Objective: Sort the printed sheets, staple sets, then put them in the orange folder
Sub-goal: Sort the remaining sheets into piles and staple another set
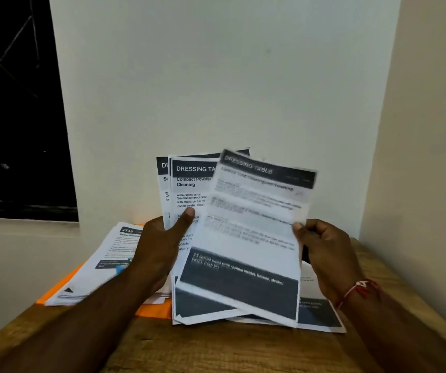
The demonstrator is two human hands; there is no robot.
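Sheets (pixel 189 189) are fanning in the gripping left hand (pixel 160 246) while the right hand (pixel 324 249) is pinching one page (pixel 254 232), exposing headings (pixel 193 169) for sorting.

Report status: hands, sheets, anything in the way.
Left hand grips fanned sheets. Right hand pinches front sheet at its right edge. Orange folder on table, partly under loose stack.
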